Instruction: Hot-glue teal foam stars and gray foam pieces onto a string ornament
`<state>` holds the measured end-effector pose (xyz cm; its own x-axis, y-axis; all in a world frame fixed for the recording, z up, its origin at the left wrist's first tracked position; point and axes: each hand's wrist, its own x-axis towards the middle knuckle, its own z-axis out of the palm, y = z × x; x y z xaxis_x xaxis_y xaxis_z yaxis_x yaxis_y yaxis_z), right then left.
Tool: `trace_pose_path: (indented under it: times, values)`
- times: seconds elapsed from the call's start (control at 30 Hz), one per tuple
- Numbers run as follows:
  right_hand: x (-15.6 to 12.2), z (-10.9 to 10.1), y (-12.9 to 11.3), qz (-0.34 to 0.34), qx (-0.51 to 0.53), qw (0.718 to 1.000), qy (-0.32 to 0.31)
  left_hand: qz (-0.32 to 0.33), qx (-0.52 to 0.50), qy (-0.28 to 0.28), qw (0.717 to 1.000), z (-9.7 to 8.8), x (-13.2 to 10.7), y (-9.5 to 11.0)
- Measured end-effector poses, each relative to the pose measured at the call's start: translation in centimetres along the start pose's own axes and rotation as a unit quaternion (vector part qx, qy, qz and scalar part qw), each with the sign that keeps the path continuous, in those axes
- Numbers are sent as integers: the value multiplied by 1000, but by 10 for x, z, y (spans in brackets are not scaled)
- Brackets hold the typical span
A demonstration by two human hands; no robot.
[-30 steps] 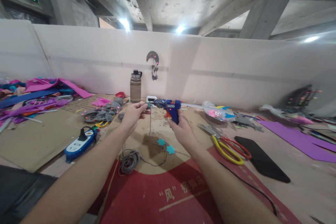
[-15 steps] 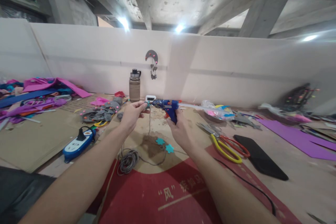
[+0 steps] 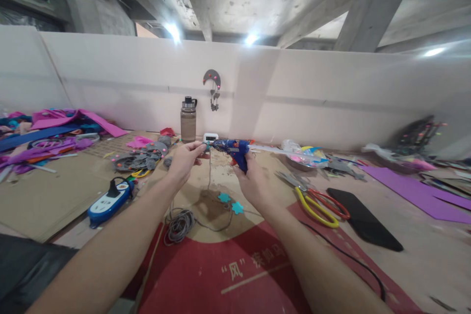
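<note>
My right hand [image 3: 252, 176] is wrapped round the handle of a blue hot glue gun [image 3: 239, 149], a clear glue stick [image 3: 267, 148] poking out of its rear. The nozzle points left, at the fingertips of my left hand [image 3: 187, 158]. Those fingers pinch a small teal piece [image 3: 207, 146], mostly hidden, from which a grey cord [image 3: 210, 171] hangs down. Whether the nozzle touches the piece I cannot tell. Below, two teal felt snowflake-like shapes [image 3: 237, 207] lie on the board beside a coil of grey cord [image 3: 179, 225].
Scissors with yellow and red handles [image 3: 316, 206] lie at right by a black phone [image 3: 364, 218]. A blue-and-white power strip [image 3: 110, 203] is at left. Behind stand a bottle [image 3: 188, 122] and a small white display [image 3: 211, 137]. Felt scraps [image 3: 62, 120] pile up far left.
Hardly anything differs. Both hands keep the glue gun and teal piece in the same place; the view has shifted very slightly.
</note>
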<state>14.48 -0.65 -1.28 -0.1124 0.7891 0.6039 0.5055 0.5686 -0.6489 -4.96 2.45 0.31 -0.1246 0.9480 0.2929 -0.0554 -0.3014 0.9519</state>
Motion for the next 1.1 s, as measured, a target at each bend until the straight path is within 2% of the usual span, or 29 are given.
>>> trace_pose_path:
  times: [0.87, 1.1]
  values:
    - [0, 0, -1, 1, 1, 1000, 15, 2, 11, -22, 1000, 1, -2, 0]
    - [0, 2, 0, -4, 20, 1000, 7, -4, -5, 1, 1000, 0, -1, 2]
